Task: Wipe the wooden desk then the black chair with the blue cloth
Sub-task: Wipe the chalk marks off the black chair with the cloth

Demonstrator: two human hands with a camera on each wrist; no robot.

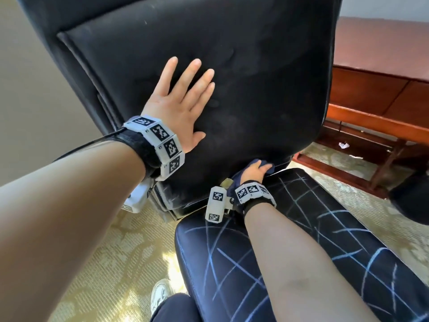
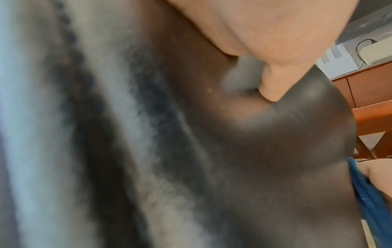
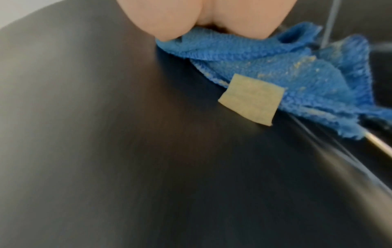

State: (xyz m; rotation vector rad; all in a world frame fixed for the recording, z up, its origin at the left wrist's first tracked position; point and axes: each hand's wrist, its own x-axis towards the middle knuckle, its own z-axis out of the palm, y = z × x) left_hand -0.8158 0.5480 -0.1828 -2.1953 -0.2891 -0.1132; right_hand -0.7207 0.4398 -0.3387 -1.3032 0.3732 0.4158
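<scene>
Head view, nearest the camera: the person's knee and a white shoe (image 1: 161,296) on the patterned carpet (image 1: 120,259), beside the black chair's seat cushion (image 1: 255,263), which is marked with pale blue crossing lines. The right forearm lies across this cushion.

At the crease where seat meets backrest, the right hand (image 1: 254,173) presses the blue cloth (image 1: 260,164) against the lower edge of the backrest (image 1: 243,66); its fingers are bent down over the cloth, bunching it beneath the palm. The right wrist view shows the cloth (image 3: 286,80) crumpled under the heel of the hand (image 3: 203,18), flecked with pale crumbs, with a tan fabric tag (image 3: 251,99) lying on the black leather.

Higher on the backrest, the left hand (image 1: 178,108) lies flat, fingers straight and slightly spread, palm against the leather, holding nothing. The left wrist view confirms the palm (image 2: 265,25) in contact with the dark padding, with a strip of the cloth (image 2: 364,198) visible at the right edge.

Farthest, to the right behind the chair, stands the wooden desk (image 1: 376,94), with scraps of white paper (image 1: 343,145) on the floor beneath it.
</scene>
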